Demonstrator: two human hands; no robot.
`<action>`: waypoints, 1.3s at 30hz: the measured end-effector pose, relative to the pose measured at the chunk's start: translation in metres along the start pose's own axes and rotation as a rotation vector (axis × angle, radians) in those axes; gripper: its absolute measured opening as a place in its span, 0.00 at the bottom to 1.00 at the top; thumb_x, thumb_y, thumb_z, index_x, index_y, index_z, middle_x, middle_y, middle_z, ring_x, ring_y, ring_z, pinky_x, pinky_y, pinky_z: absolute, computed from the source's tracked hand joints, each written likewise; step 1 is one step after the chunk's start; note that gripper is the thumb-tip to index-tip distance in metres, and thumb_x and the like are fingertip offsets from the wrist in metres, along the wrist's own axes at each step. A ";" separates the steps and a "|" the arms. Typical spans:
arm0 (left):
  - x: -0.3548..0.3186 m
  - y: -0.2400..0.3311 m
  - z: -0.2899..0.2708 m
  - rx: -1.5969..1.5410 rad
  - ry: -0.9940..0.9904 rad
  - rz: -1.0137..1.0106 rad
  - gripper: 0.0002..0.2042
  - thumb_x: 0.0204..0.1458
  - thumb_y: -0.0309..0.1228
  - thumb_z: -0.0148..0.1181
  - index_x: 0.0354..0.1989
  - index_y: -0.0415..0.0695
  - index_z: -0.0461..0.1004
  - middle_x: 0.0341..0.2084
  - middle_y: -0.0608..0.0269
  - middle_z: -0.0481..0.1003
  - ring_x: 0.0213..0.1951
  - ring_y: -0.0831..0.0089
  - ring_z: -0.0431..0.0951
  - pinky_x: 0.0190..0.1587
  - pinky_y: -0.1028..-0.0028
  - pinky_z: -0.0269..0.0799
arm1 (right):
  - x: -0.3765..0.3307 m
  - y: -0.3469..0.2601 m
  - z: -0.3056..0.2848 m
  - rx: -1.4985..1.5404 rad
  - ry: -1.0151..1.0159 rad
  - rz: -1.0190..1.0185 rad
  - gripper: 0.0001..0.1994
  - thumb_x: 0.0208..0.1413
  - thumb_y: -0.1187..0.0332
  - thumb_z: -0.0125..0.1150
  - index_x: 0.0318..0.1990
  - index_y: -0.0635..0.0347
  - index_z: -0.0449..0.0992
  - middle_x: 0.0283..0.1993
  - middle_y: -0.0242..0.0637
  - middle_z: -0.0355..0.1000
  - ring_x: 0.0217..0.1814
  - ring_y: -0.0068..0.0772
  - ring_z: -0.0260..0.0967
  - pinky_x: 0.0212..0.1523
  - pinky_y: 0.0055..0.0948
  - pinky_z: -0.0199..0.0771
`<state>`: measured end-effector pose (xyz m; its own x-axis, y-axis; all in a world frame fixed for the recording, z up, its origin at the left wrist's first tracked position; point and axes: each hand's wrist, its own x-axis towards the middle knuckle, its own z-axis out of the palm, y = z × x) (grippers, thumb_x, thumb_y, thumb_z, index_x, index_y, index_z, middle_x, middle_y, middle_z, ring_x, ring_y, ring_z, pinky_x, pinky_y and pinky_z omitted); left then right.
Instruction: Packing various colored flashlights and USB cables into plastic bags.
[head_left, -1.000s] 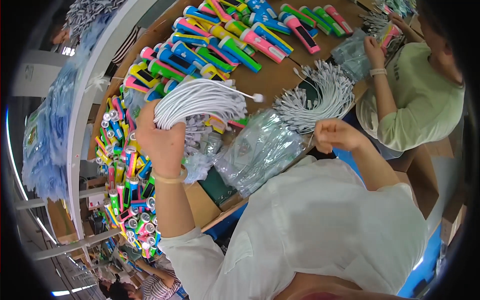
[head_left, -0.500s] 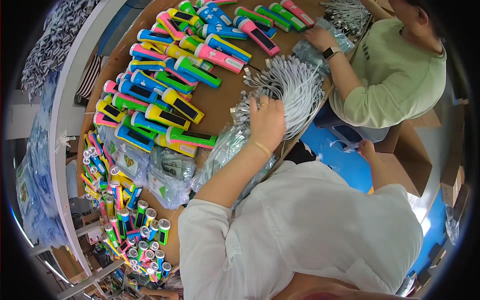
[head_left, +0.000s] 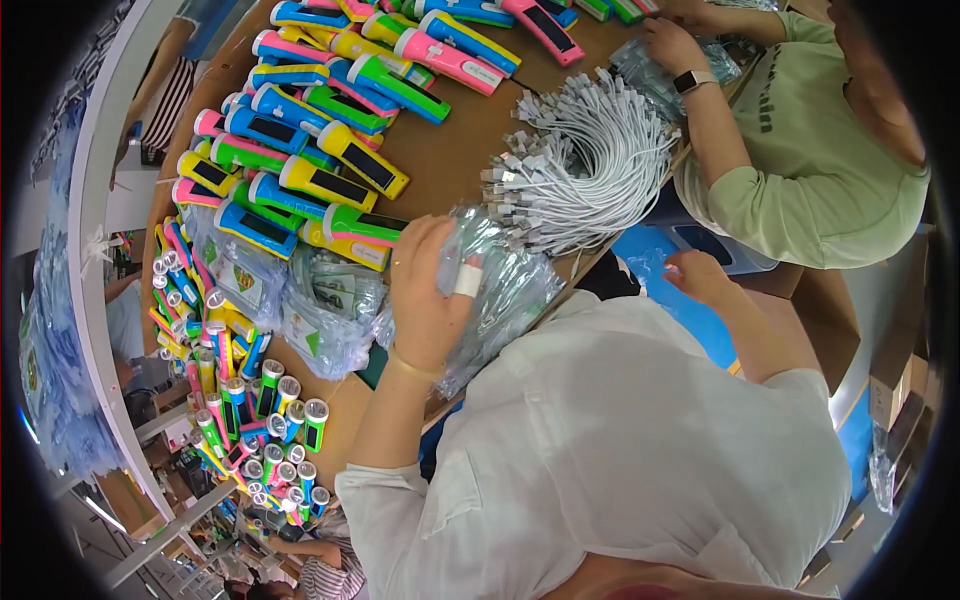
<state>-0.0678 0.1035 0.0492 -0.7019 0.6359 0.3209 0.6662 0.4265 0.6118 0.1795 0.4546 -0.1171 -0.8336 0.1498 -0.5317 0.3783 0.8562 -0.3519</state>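
1. One view only, the head camera, looking down over the person's white-shirted shoulders onto a brown worktop (head_left: pixel 450 160).
2. Left hand (head_left: pixel 430 290), a white band on one finger, lies spread on a heap of clear plastic bags (head_left: pixel 505 290) at the worktop's near edge; the fingers curl lightly into the film, gripping or pressing the top bag, though I cannot tell if one is lifted.
3. Right hand (head_left: pixel 695 275) hangs off the worktop's edge, above a blue bin (head_left: pixel 700 245); fingers loosely bent, and whether it holds anything cannot be told.
4. Progress, as a judgement: much is left. A large fan of white cables (head_left: pixel 590 165) lies loose just beyond the bags, and many bare torches (head_left: pixel 330 130) lie in rows farther off. Some filled bags (head_left: pixel 320 320) with printed cards lie left of the hand, so part is done.
5. Materials: the bags are thin, crinkled and glossy; the cables are smooth, looped, with small metal plugs at the ends; the torches are hard plastic bars in blue, yellow, green and pink, each with a dark panel. More torches stand on end (head_left: pixel 270 400) at the left, round lenses up.
6. A second person in a green top (head_left: pixel 800 150) works opposite, hands among more bags.
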 end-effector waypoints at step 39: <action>-0.112 -0.036 -0.005 0.386 0.266 -0.302 0.16 0.39 0.21 0.62 0.40 0.48 0.80 0.43 0.66 0.76 0.54 0.63 0.72 0.67 0.41 0.46 | 0.100 -0.333 -0.096 -0.042 0.182 -1.162 0.16 0.44 0.72 0.72 0.40 0.54 0.73 0.45 0.34 0.72 0.55 0.41 0.68 0.58 0.41 0.62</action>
<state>-0.0145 0.0136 -0.0049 -0.8819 0.2860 0.3747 0.4347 0.8010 0.4116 -0.0682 0.2317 0.0211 -0.7154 -0.6661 0.2110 -0.6576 0.5397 -0.5257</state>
